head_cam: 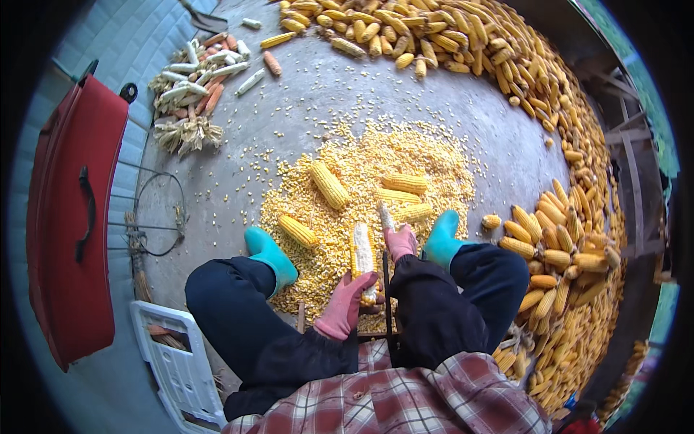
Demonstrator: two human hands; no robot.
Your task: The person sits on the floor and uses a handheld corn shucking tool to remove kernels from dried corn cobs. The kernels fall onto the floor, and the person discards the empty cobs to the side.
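Observation:
In a pink glove, my left hand grips the lower end of an ear of corn. A broad strip of white cob shows along that ear, with yellow kernels still at its edges. My right hand, gloved alike, is closed around a bare whitish corncob that points away from me. A narrow dark bar rises between my forearms. Loose corn kernels spread over the floor before me. Several full ears lie on them, among them one ear at the centre and another ear towards the left boot.
A large heap of corn ears curves along the back and right. Stripped cobs and husks lie at the far left, below a shovel blade. A red suitcase and a white plastic panel stand left. Teal boots flank the kernels.

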